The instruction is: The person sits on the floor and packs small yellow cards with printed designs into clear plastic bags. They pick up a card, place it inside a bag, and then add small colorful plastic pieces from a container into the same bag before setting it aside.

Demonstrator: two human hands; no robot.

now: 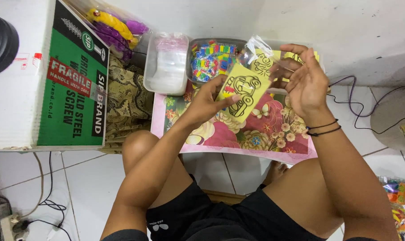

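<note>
Mid-frame, left hand [207,100] pinched yellow outlined picture card [241,91]; right hand [306,80] gripped clear plastic sleeve [258,56] w/ its mouth best held wide.

Tilted yellow card [241,92], clear bag [259,56]

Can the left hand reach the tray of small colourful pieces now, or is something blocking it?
Probably yes. The tray of colourful pieces lies just beyond the left hand with nothing between them, but that hand holds a yellow picture card, so it is not free to grasp.
</note>
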